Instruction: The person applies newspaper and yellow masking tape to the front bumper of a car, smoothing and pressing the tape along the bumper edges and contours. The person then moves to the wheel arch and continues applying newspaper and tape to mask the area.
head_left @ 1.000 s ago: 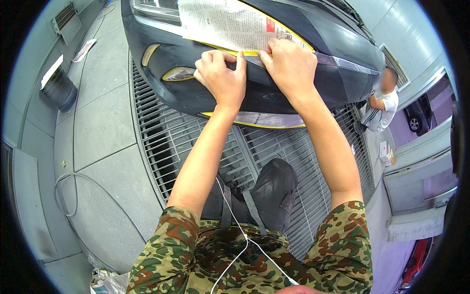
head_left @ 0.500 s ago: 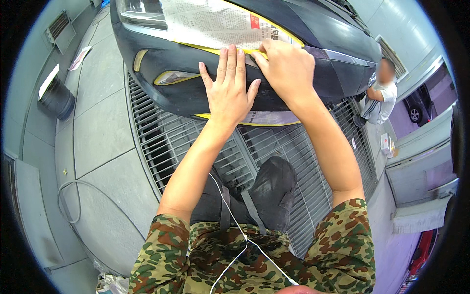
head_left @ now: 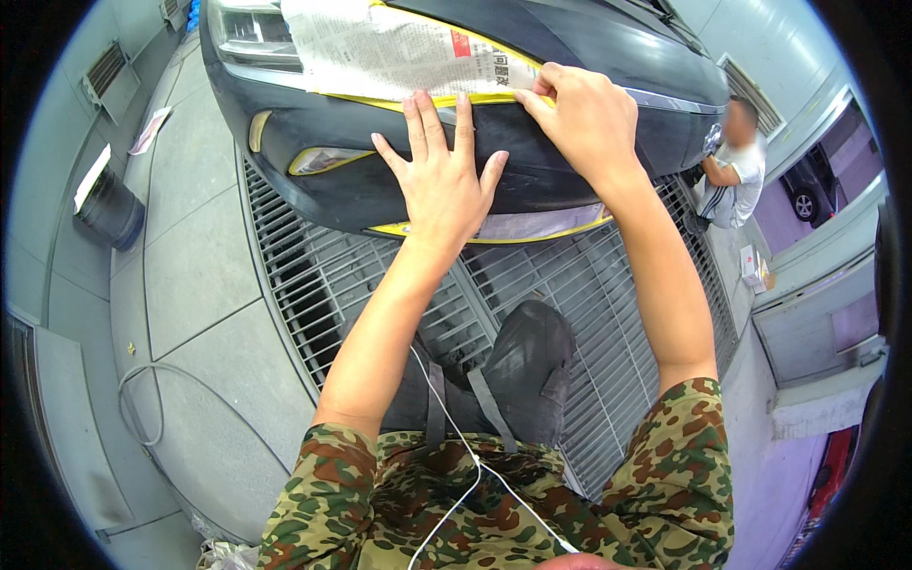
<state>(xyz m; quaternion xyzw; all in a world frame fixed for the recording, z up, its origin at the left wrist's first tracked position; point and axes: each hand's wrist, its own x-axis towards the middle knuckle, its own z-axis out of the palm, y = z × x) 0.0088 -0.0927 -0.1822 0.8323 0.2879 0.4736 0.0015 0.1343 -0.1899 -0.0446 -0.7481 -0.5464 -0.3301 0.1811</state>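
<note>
- View looking down at a person's bare hands on the dark, matte front of a car [head_left: 532, 157], above a metal floor grating [head_left: 328, 285].
- A sheet of newspaper [head_left: 389, 47] lies over the upper front, beside a bare part of a headlight [head_left: 256, 38]; yellow tape [head_left: 491, 98] runs along its lower edge.
- The left hand [head_left: 442, 185] is flat, palm down, fingers spread, with the fingertips at the tape.
- The right hand [head_left: 591, 119] is curled at the tape line, thumb and forefinger close together; whether they pinch the tape cannot be told.
- To the right, a co-worker in a white top [head_left: 741, 180] is low beside the car.
- Possible trouble: a sideways drag by the spread fingers could wrinkle the tape; a sharp tug at the right could tear the paper or lift its edge; any dust on the panel could weaken the hold, leaving a gap.
</note>
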